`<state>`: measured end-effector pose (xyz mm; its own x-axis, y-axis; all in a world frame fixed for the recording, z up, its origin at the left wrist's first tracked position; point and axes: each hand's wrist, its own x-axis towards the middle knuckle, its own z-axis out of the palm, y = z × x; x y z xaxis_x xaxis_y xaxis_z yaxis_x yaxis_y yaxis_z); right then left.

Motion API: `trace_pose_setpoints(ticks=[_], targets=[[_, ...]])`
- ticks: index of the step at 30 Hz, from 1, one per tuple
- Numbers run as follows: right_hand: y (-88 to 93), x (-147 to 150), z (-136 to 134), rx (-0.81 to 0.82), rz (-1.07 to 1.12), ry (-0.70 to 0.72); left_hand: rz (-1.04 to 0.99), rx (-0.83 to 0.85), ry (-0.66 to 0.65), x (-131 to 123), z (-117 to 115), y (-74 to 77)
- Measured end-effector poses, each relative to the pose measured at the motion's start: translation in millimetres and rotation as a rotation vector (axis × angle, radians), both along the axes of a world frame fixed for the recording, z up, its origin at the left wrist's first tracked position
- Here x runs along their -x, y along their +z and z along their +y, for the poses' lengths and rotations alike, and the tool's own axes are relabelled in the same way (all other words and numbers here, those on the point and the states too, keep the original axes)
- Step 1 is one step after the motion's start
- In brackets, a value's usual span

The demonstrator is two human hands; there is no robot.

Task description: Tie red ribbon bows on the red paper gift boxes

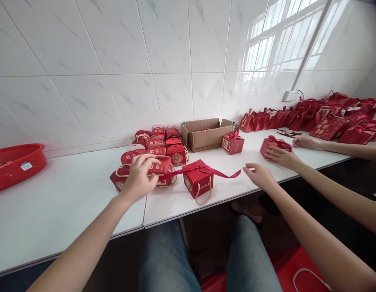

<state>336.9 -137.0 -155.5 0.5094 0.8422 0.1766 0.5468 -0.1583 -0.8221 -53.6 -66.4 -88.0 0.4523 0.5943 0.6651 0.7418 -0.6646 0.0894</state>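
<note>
A small red gift box (pixel 197 179) with a rope handle stands near the table's front edge. A red ribbon (pixel 224 172) lies across its top and stretches out to both sides. My left hand (pixel 140 176) is closed, pinching the ribbon's left end just in front of a wider red box (pixel 160 165). My right hand (pixel 259 177) hovers low over the table with its fingers loosely apart. Its fingertips are just short of the ribbon's free right end and hold nothing.
Several red boxes (pixel 163 142) are grouped by the wall beside an open cardboard carton (pixel 206 136). A co-worker's hands (pixel 282 157) rest on a ribboned box (pixel 271 146). More red boxes and bags (pixel 321 117) fill the right end. A red basin (pixel 14 164) sits far left.
</note>
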Motion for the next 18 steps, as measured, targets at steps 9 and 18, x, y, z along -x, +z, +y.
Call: trace_pose_setpoints(ticks=[9,18], targets=[[28.2,82,42,-0.127,-0.125,0.486,-0.135,0.480,-0.094,-102,0,-30.3],[34.7,81,40,0.118,0.016,0.527,-0.094,0.588,-0.241,-91,10,-23.1]])
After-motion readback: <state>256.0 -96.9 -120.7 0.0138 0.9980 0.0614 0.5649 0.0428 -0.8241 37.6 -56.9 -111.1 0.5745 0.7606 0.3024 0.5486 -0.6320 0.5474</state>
